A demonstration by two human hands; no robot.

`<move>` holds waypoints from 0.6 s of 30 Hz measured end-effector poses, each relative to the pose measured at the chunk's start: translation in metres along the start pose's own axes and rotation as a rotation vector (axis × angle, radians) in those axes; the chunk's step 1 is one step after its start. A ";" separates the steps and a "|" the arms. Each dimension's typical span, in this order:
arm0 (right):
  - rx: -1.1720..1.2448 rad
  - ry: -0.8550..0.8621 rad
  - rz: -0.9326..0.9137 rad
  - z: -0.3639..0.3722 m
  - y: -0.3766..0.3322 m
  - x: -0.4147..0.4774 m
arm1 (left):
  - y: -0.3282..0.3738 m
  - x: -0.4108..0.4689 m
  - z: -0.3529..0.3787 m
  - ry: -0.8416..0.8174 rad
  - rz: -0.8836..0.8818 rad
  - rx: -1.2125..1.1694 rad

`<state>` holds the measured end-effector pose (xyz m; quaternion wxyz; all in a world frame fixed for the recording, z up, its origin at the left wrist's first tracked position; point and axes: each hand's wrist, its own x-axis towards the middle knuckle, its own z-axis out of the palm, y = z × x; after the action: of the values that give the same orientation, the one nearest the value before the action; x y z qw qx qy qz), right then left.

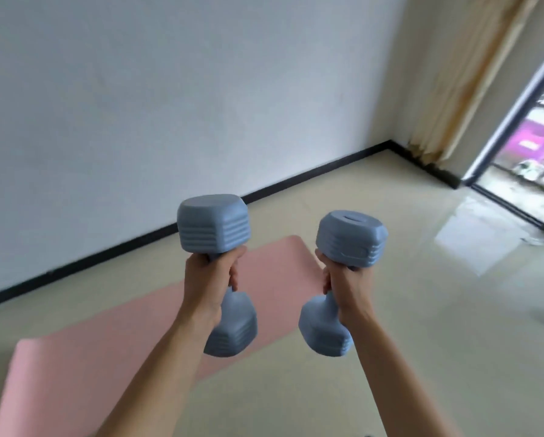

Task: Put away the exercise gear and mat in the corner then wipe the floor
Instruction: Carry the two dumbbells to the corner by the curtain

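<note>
My left hand [209,280] grips the handle of a grey-blue dumbbell [214,223], held upright in the air in front of me. A second grey-blue dumbbell [349,239] stands upright in my right hand [343,285], whose fingers wrap its handle. Both handles are hidden inside my fists. Below and behind them a pink exercise mat [113,335] lies flat on the beige floor, running from lower left up toward the wall.
A white wall with a black skirting board [201,220] runs along the left. The room corner [390,141] is at the upper right, with a beige curtain [466,83] and a glass door [529,146] beside it. Glossy floor [438,310] lies to the right.
</note>
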<state>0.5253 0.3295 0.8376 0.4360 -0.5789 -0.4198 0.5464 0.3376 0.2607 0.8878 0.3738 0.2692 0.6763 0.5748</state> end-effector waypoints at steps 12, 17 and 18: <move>0.020 0.266 0.000 -0.308 -0.071 0.170 | 0.048 -0.004 0.362 -0.315 -0.003 -0.013; 0.038 0.294 0.029 -0.361 -0.079 0.259 | 0.048 0.047 0.461 -0.344 -0.049 0.025; 0.030 0.287 0.045 -0.369 -0.079 0.281 | 0.046 0.062 0.481 -0.344 -0.049 0.028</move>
<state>0.9068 0.6046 0.8469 0.4879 -0.6537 -0.3319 0.4737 0.6914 0.5959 0.8919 0.4943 0.3522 0.6165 0.5015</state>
